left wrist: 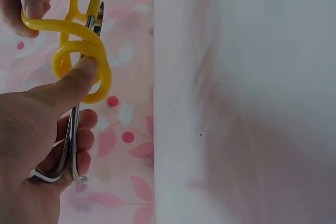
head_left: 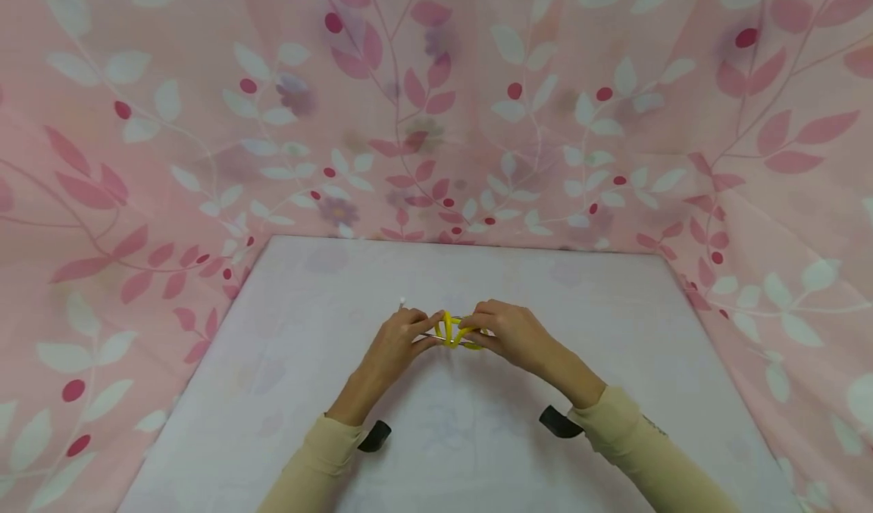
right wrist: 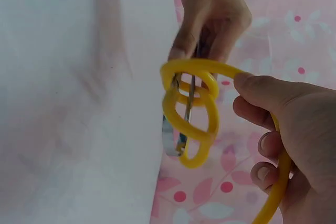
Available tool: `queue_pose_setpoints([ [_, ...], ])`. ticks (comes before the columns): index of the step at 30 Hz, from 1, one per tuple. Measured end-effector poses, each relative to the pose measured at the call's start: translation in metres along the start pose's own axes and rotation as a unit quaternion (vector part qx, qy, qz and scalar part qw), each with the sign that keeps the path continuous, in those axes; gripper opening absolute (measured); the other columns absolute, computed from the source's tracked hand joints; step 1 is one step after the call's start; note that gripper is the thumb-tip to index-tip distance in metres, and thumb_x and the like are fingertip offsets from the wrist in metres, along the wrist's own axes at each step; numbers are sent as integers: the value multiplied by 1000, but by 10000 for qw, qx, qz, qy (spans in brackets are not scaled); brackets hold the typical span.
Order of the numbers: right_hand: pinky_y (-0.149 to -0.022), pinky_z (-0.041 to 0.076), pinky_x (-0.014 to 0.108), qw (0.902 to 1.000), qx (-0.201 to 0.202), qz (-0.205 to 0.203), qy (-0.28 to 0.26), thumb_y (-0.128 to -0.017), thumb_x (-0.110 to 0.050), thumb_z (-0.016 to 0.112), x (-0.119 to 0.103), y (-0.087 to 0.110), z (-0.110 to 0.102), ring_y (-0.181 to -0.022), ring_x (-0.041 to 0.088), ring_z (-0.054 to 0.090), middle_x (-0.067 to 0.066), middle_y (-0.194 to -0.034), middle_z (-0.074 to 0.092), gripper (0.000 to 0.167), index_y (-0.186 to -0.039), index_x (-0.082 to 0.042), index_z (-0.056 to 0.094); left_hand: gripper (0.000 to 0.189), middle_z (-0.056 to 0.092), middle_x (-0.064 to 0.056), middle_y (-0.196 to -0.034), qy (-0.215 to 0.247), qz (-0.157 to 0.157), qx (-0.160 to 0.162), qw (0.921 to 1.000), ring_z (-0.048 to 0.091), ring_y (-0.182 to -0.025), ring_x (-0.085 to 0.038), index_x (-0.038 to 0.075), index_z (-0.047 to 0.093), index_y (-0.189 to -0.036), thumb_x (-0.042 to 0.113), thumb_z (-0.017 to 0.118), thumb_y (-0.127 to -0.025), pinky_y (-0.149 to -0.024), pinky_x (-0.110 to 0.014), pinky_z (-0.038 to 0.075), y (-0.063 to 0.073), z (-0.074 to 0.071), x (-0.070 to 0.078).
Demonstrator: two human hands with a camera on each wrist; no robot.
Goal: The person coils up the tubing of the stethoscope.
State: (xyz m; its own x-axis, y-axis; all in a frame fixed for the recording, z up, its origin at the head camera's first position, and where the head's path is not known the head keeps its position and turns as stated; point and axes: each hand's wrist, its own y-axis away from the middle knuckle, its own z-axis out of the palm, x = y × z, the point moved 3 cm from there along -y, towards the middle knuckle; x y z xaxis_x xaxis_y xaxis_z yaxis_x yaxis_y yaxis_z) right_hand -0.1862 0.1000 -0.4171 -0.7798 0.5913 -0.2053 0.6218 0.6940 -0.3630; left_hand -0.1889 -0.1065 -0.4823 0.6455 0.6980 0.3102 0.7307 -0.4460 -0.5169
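A slim silver metal piece [left wrist: 73, 140] has two thin rods that bend outward at the end near the left palm. A smooth yellow cord [left wrist: 79, 27] winds round it in several loops. My left hand [head_left: 401, 335] grips the metal piece, its thumb pressing a yellow loop and its fingers curled behind the rods. My right hand [head_left: 511, 333] pinches a free stretch of the cord between thumb and forefinger. In the right wrist view, the cord's tail runs down past the other curled fingers. The metal's far end [right wrist: 170, 135] shows beyond the loops.
Both hands work over a white-covered table [head_left: 436, 437], near its middle. Pink leaf-patterned cloth [head_left: 436, 104] hangs behind it and at both sides. A dark strap piece [head_left: 375, 436] shows by the left cuff, another [head_left: 561, 422] by the right cuff.
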Motion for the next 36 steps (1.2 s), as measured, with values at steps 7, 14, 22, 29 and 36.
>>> queue_pose_setpoints([
  [7, -62, 49, 18, 9905, -74, 780, -1130, -79, -28, 82, 20, -8, -5, -73, 10, 60, -6, -89, 71, 25, -98, -14, 72, 55, 68, -3, -94, 221, 417, -43, 9989, 63, -82, -13, 17, 69, -126, 21, 84, -73, -72, -25, 55, 1, -2, 11],
  [14, -62, 50, 22, 9651, -9, 1117, -2368, -77, -30, 83, 47, -7, 4, -69, 11, 56, -6, -88, 71, 22, -93, -21, 71, 58, 68, -3, -98, 384, 528, -7, 9979, 63, -86, -12, 19, 66, -129, 22, 84, -74, -76, -24, 56, 1, -4, 15],
  [22, -77, 59, 27, 9129, -266, 1327, -3852, -89, -19, 73, 68, 0, 23, -86, 18, 71, 5, -102, 75, 22, -107, -7, 76, 60, 67, -2, -102, 742, 713, 64, 9947, 62, -87, -10, 15, 64, -132, 21, 83, -75, -78, -22, 56, 0, -6, 16],
  [29, -81, 59, 32, 8844, -389, 1333, -4457, -93, -14, 66, 77, 1, 39, -97, 24, 72, 12, -111, 74, 26, -115, -1, 72, 57, 66, -4, -105, 825, 818, 22, 9932, 60, -90, -12, 14, 61, -134, 27, 77, -82, -74, -20, 53, -1, -10, 15],
  [36, -82, 59, 34, 8529, -280, 1734, -4917, -95, -20, 64, 76, 7, 59, -94, 35, 71, 12, -115, 73, 31, -123, -7, 70, 56, 65, -3, -107, 985, 800, 30, 9919, 58, -91, -12, 12, 59, -136, 30, 74, -85, -78, -23, 52, -4, -14, 13],
])
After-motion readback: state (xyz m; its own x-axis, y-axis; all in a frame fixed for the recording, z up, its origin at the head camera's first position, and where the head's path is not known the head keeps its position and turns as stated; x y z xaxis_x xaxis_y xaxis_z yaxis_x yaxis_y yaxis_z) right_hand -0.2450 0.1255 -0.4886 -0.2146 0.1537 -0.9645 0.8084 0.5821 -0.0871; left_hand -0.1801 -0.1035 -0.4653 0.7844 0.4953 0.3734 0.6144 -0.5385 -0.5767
